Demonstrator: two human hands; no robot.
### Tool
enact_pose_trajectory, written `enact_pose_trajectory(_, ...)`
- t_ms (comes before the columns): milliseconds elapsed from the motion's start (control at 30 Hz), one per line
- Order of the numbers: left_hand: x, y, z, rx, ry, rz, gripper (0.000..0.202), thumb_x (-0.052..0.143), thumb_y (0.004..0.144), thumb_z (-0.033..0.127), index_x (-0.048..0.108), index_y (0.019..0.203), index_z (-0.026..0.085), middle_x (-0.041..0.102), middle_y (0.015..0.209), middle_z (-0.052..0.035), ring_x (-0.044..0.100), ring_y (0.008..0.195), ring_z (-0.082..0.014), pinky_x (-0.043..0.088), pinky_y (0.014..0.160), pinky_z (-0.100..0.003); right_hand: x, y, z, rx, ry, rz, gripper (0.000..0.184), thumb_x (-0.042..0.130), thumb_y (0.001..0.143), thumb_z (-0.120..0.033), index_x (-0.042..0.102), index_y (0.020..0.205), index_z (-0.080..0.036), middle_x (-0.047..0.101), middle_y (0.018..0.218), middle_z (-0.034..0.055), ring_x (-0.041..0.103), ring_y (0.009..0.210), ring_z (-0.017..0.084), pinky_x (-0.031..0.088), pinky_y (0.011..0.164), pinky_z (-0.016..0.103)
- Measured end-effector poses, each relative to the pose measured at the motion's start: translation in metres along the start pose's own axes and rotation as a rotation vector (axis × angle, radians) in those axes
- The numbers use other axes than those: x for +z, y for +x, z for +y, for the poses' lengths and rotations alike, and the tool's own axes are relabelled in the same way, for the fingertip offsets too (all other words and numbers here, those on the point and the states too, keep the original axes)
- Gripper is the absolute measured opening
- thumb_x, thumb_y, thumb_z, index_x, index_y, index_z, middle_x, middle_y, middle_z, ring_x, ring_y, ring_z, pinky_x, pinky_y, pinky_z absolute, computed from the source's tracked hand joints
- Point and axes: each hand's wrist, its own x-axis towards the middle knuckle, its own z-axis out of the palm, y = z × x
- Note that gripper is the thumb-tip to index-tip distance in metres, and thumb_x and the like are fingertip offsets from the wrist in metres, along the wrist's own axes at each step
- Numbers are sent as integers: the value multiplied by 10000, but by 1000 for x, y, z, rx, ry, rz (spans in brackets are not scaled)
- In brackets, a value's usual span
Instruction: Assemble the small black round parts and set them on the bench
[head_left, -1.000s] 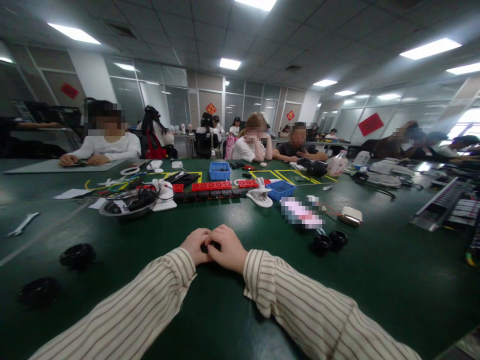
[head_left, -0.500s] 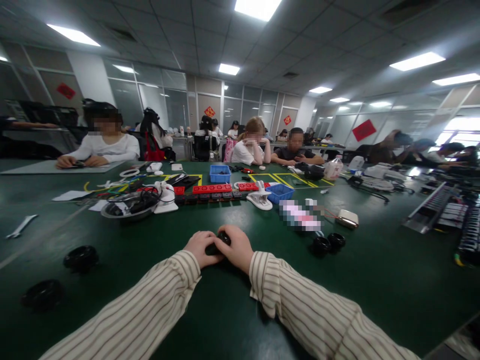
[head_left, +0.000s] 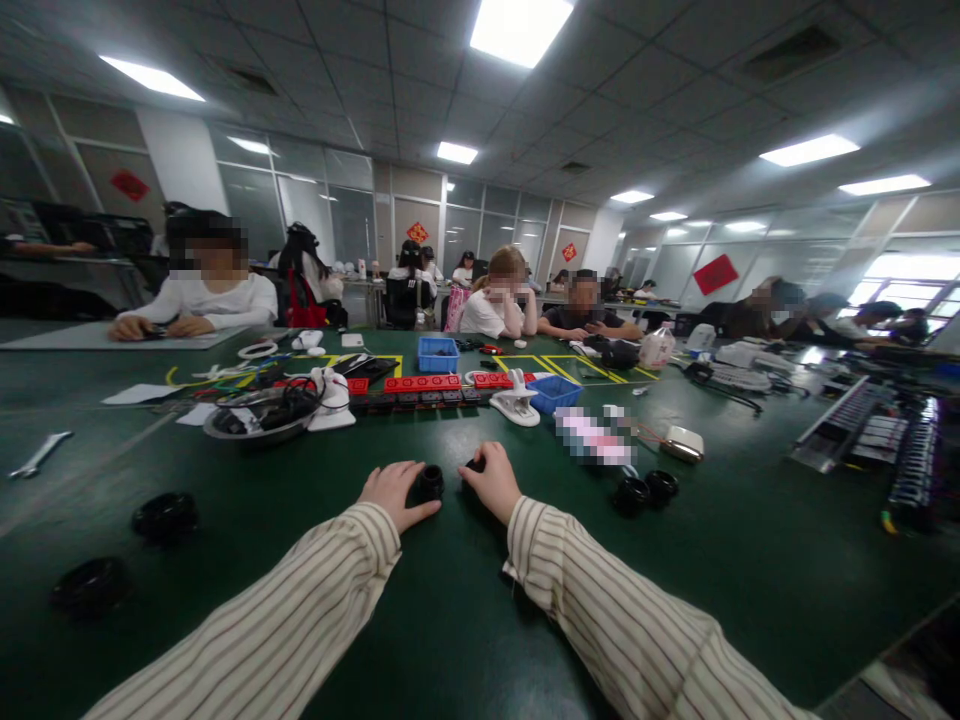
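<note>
My left hand (head_left: 391, 495) is curled around a round black fitting (head_left: 431, 483) standing on the green table, its hollow top facing up. Thumb and fingers lie along its left and near sides. Just to the right, and apart from it, my right hand (head_left: 491, 482) pinches a small black piece (head_left: 475, 465); the fingers cover most of it, so its shape cannot be made out. Two black rings (head_left: 163, 518) of larger size lie to the left of my left forearm. Another pair of black rings (head_left: 632, 494) sits to the right of my right hand.
Beyond my hands stand a red and black power strip (head_left: 424, 388), a white clip stand (head_left: 515, 402), a blue bin (head_left: 553, 393) and a metal bowl of cables (head_left: 259, 415). A wrench (head_left: 41, 455) lies far left. Metal racks (head_left: 832, 425) are at right. Several people sit opposite.
My hands were together on the black fitting. Now they are apart: the right hand has moved right with a small black piece, and the fitting stays at my left hand.
</note>
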Motion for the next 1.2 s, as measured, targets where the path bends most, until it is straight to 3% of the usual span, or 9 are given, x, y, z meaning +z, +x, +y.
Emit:
enact_pose_trajectory(133,0,0,1,-53,59,-138,907,391,666,705,221,1368,156,211,1438,-91,167,1317,-296,156,1043,-535,0,-3,-3,44,-73,-21,314,575,630,-139,490,931,-172,493,1029,60,452,1014,215,264,961,453)
enact_pose_trajectory(233,-1,0,2,-50,76,-160,918,350,668,724,198,1374,157,187,1443,-79,139,1326,-288,145,1046,-535,-1,-3,-1,100,-94,-54,446,548,677,-160,439,1109,-172,496,1125,90,430,1099,242,114,996,562)
enact_pose_trajectory(367,-1,0,1,-47,89,-169,933,324,660,745,193,1375,160,176,1445,-76,137,1327,-283,142,1045,-537,-6,-6,-6,121,-145,-22,455,533,736,-254,433,1166,-140,497,1159,132,416,1128,284,62,984,608)
enact_pose_trajectory(467,0,0,3,-48,103,-173,930,328,659,739,200,1373,157,171,1446,-77,134,1328,-286,140,1042,-545,-6,-12,-20,-151,-179,45,461,522,766,-308,433,1188,-143,415,1261,119,304,1224,254,85,1049,506)
enact_pose_trajectory(567,1,0,5,-43,130,-165,903,388,660,685,221,1367,150,182,1444,-81,143,1325,-290,141,1040,-549,4,-18,-37,-439,-182,-80,450,532,774,-320,449,1186,-158,395,1284,101,269,1247,237,127,1067,444)
enact_pose_trajectory(767,-2,-2,7,-50,153,-170,887,443,647,615,256,1354,113,189,1441,-92,152,1324,-284,150,1051,-523,19,-20,-47,-408,-87,-375,273,467,825,-203,509,1093,-171,541,1038,68,513,968,161,420,864,289)
enact_pose_trajectory(867,-5,-3,6,-26,144,-192,943,412,639,678,192,1374,129,166,1446,-86,140,1327,-282,144,1050,-529,-5,-34,-46,-353,-36,-374,220,504,785,-148,551,998,-169,558,977,58,531,919,178,434,833,298)
enact_pose_trajectory(1000,-6,-3,5,-22,146,-218,1012,355,604,772,180,1377,144,135,1452,-86,114,1331,-292,134,1048,-538,-66,-73,-38,-301,32,-404,203,475,784,-128,549,956,-206,566,956,52,539,887,173,442,807,281)
enact_pose_trajectory(1200,-5,-1,4,-28,160,-246,1010,319,596,796,183,1378,172,116,1455,-70,103,1332,-292,133,1049,-536,-152,-130,21,-34,-120,-329,236,411,821,-278,527,1002,-180,559,1012,76,528,956,194,425,871,342)
